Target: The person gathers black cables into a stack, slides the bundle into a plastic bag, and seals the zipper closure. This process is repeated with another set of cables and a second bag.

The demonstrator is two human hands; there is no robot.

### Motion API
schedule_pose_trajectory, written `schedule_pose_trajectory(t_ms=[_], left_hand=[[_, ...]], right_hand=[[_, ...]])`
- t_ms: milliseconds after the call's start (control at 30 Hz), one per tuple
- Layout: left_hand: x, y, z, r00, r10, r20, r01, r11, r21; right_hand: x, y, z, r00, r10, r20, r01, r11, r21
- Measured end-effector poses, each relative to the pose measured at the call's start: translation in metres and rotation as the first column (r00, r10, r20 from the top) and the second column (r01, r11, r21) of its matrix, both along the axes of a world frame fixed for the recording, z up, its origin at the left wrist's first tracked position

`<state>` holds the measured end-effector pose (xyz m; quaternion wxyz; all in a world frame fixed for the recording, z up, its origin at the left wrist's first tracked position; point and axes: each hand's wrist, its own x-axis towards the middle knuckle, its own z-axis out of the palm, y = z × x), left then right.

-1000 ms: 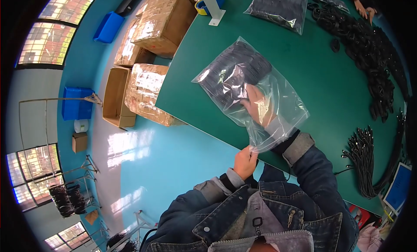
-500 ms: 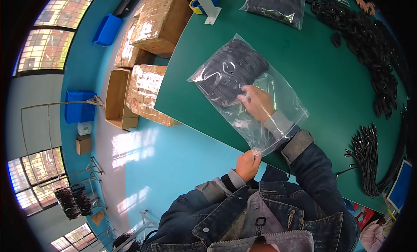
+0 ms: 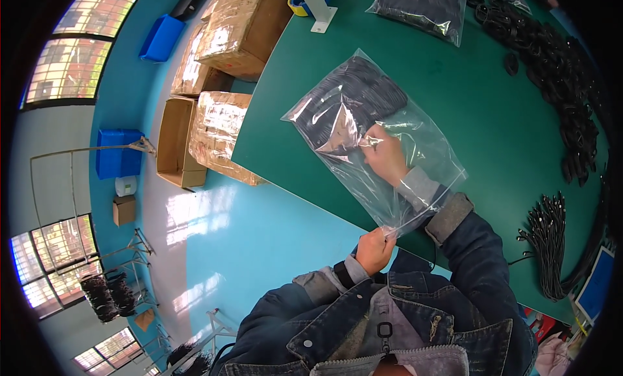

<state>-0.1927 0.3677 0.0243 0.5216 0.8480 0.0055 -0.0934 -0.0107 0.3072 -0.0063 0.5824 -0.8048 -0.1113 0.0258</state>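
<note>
Two bare hands work on one clear bag (image 3: 428, 139), which lies on the green counter (image 3: 480, 133) between its left edge and its middle, the open mouth turned toward the near edge. The left hand (image 3: 374, 251), at the near edge, pinches the rim of that mouth between thumb and fingers. The right hand (image 3: 386, 157) is inside the bag up to the sleeve, its fingers curled against one packed mass of black cables (image 3: 379, 90) at the bag's far end; through the glossy plastic I cannot tell whether it grips any.

Two more filled bags (image 3: 422, 11) lie at the counter's far edge. One heap of black coils (image 3: 571, 103), too tangled to count, stretches down the right side from near the far edge, with one single coil (image 3: 511, 64) just beside it. Toward the near right corner lies one bundle of black cables with metal tips (image 3: 548, 249), and next to it stands one blue-faced panel (image 3: 594, 284). One white post (image 3: 316, 6) is set by the left edge, toward the far end. Beyond that edge, four large cardboard boxes (image 3: 220, 133) can be counted, one of them open.
</note>
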Motion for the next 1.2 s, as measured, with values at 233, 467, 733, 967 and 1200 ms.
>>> schedule_pose_trajectory(t_ms=[233, 467, 733, 967, 1200], left_hand=[[0.001, 0.004, 0.001, 1.0, -0.007, -0.015, 0.007, 1.0, 0.005], [-0.002, 0.003, 0.004, 1.0, -0.008, 0.013, 0.008, 1.0, -0.016], [-0.001, -0.006, -0.01, 0.998, -0.062, -0.02, 0.063, 0.997, 0.04], [-0.004, 0.001, -0.007, 0.999, -0.011, -0.031, 0.013, 0.999, 0.051], [-0.002, -0.003, -0.013, 0.991, 0.051, -0.127, -0.046, 0.998, 0.039]], right_hand=[[-0.002, -0.013, 0.026, 0.843, 0.221, 0.491, -0.088, 0.956, -0.279], [-0.003, 0.005, 0.005, 0.728, 0.415, 0.545, -0.091, 0.847, -0.524], [0.001, -0.002, -0.003, 0.878, 0.425, 0.218, -0.34, 0.877, -0.34], [0.002, 0.011, 0.014, 0.809, 0.546, 0.217, -0.475, 0.825, -0.304], [0.005, 0.026, -0.034, 0.787, 0.586, 0.193, -0.444, 0.755, -0.483]])
